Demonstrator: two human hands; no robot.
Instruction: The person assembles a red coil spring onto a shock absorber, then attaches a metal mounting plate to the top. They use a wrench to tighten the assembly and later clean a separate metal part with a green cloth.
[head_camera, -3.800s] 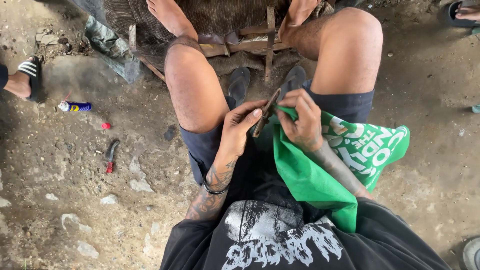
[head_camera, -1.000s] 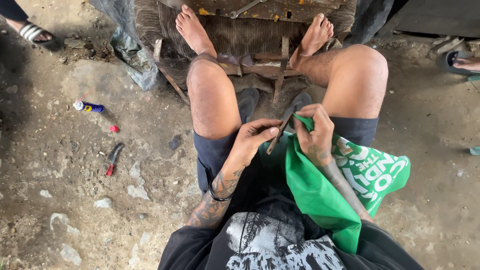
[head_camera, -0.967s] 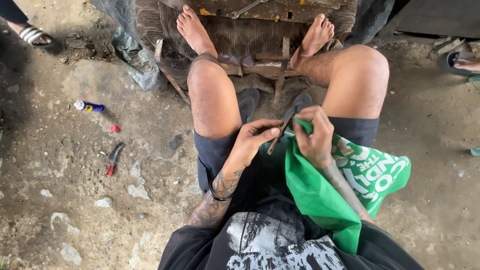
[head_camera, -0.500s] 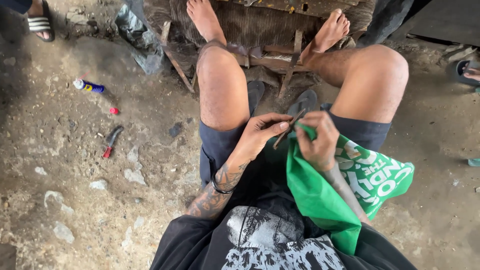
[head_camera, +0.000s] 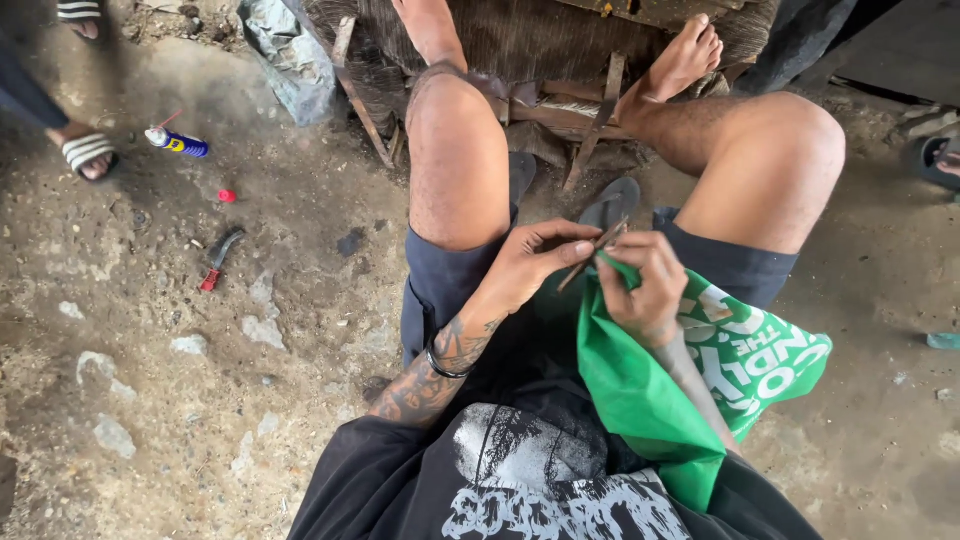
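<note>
Soft, even daylight, dim shade along the top, perhaps slight wide-angle stretch at edges.

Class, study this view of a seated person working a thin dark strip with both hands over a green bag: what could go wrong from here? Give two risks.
1. The strip is pinched only at the fingertips of the left hand and right hand; it may slip and drop to the dirt floor between the knees.
2. The green bag hangs loosely over the right forearm and may slide off or snag the strip.
</note>
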